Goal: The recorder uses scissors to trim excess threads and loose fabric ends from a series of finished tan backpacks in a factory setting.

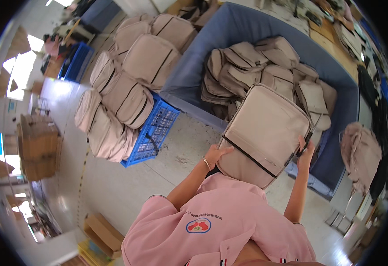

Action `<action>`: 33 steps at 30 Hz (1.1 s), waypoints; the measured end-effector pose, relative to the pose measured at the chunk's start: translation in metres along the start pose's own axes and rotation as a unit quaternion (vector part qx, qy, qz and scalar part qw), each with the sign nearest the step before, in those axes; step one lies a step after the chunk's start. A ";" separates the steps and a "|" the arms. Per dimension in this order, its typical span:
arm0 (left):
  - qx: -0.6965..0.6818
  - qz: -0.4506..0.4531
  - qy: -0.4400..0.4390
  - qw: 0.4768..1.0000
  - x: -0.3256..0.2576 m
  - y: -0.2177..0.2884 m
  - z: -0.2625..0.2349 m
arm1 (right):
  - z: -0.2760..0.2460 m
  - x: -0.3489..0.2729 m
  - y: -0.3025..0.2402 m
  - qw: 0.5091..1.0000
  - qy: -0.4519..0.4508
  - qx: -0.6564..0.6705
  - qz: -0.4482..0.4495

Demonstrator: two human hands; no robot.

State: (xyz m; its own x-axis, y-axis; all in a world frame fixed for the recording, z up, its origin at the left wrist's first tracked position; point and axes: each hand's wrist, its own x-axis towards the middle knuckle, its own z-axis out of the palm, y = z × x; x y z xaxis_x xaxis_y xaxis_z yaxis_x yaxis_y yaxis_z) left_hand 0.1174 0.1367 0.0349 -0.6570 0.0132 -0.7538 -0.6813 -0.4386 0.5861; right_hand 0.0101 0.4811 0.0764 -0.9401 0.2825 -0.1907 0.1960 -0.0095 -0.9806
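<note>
Pink short-sleeved shirt (234,199), nearest. Beige rectangular fabric bag (269,119): directly ahead, left hand (217,155) and right hand (306,153) grasping opposite sides equally near; long axis running away, leaning right, toward blue-grey padded bin (187,80).

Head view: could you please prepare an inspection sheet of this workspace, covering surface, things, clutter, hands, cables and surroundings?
Surface: floor pale, scuffed near the crate.
Job's things: held bag tan, with a black stripe; similar bags piled in the blue-grey bin and heaped over the blue crate.
Clutter: open box at lower left; large brown carton at far left.
Hands: left hand and right hand grip opposite sides of the held bag.
Cables: nothing seen.
Surroundings: bench beyond the bin, with items on it.
</note>
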 end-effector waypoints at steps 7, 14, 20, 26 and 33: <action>-0.114 0.181 -0.008 0.977 -0.038 0.054 -0.055 | 0.106 0.004 -0.060 0.995 -0.066 0.037 -0.059; -0.230 0.439 0.151 0.855 -0.091 0.126 -0.178 | 0.276 -0.021 -0.120 0.947 -0.304 0.070 -0.076; -0.227 0.413 0.408 0.782 -0.039 0.132 -0.366 | 0.379 -0.026 -0.100 0.913 -0.407 -0.022 -0.026; 0.326 0.283 0.707 0.560 0.019 0.154 -0.440 | 0.369 -0.023 -0.057 0.942 -0.317 -0.079 0.081; 0.143 0.521 0.187 0.821 -0.006 0.314 -0.195 | 0.258 -0.021 -0.010 0.981 -0.081 -0.047 0.172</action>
State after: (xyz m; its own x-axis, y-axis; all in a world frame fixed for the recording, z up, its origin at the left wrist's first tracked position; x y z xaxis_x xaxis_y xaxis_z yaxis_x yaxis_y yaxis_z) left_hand -0.0298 -0.1766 0.1657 -0.8226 -0.5348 0.1931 0.1045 0.1917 0.9759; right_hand -0.0442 0.2282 0.0784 -0.8445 0.1225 -0.5214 0.5266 0.0126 -0.8500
